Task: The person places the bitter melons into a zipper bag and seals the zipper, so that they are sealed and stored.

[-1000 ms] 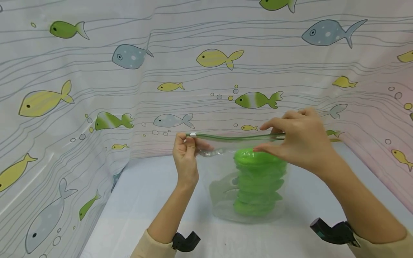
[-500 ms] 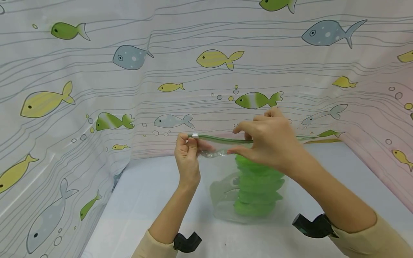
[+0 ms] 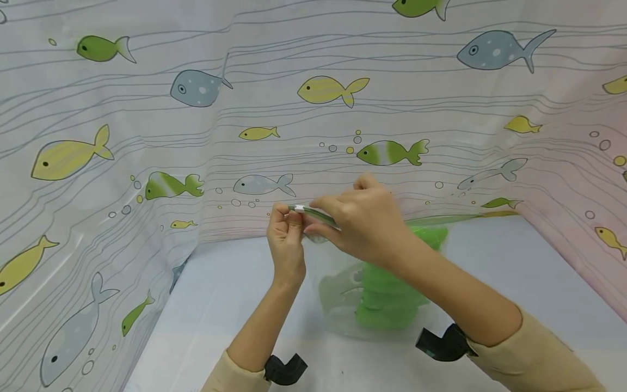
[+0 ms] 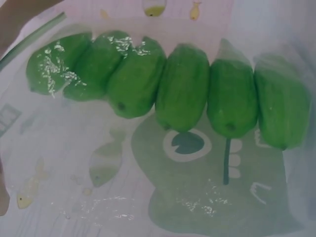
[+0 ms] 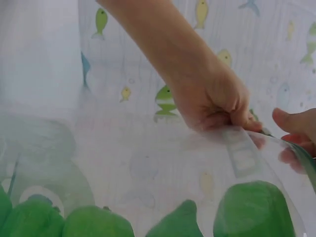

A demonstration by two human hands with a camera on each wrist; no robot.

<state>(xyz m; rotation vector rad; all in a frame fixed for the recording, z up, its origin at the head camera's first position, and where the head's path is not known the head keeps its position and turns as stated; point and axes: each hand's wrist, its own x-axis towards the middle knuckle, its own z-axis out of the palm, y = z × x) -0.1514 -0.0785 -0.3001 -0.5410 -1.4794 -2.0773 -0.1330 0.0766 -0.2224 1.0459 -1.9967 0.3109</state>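
Note:
A clear zip bag (image 3: pixel 338 321) with a green zip strip (image 3: pixel 320 216) stands upright on the table. Inside, several plump green fruit-like pieces (image 4: pixel 182 89) are stacked in a column; their exact kind is unclear. Beside the white slider (image 3: pixel 300 208), my left hand (image 3: pixel 286 245) pinches the bag's upper left corner. My right hand (image 3: pixel 367 223) reaches across the bag's top close to that slider. Its thumb and fingers stand apart, with the strip running through the gap, as the right wrist view also shows. My right hand and forearm hide part of the bag.
A white table (image 3: pixel 235 337) lies under the bag. Behind and at both sides hangs a curtain (image 3: pixel 274 43) printed with fish. A pale green cartoon print (image 4: pixel 197 197) covers part of the bag. Black wrist cameras (image 3: pixel 286 369) sit at both sleeves.
My right hand has moved left along the bag's top, from the right end to beside the slider. My left hand keeps its pinch on the corner and has hardly moved.

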